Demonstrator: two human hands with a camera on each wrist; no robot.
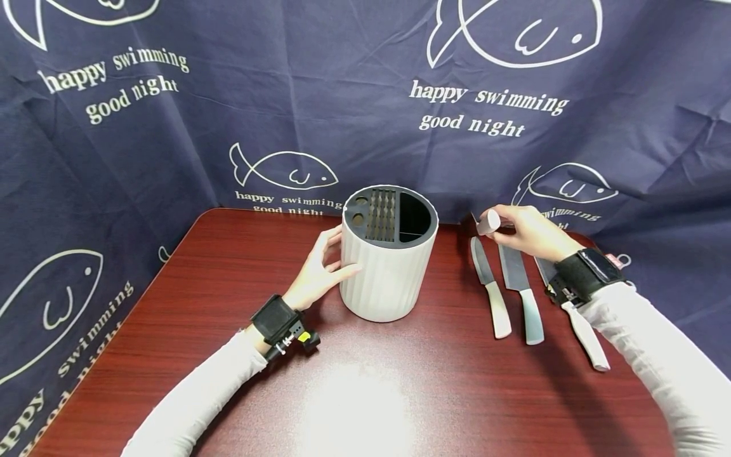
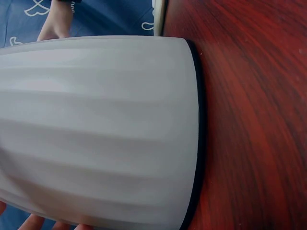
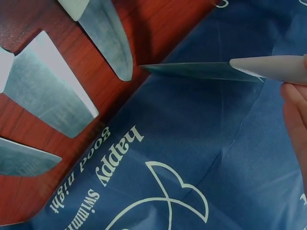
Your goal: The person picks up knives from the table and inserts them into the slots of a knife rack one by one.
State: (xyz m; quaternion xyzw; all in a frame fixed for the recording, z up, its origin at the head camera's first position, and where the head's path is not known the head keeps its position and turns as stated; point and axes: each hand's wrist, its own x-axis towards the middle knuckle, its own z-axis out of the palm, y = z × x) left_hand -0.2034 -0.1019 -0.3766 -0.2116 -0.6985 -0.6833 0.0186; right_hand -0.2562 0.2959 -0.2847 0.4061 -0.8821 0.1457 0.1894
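Behind the knife block (image 1: 379, 282), navy fish-printed cloth (image 1: 342, 82) is hung; beneath the block, a glossy reddish wood-grain table (image 1: 257, 266) is seen. The block's left side is clasped by the left hand (image 1: 321, 270). Its white, round, ribbed body is topped by a dark slotted lid (image 1: 397, 219). To its right, a pale-handled knife (image 1: 489, 223) is gripped by the right hand (image 1: 528, 231); a cream-handled knife (image 1: 499, 311), blue-handled knife (image 1: 532, 317) and white-handled knife (image 1: 588, 339) are laid nearby.
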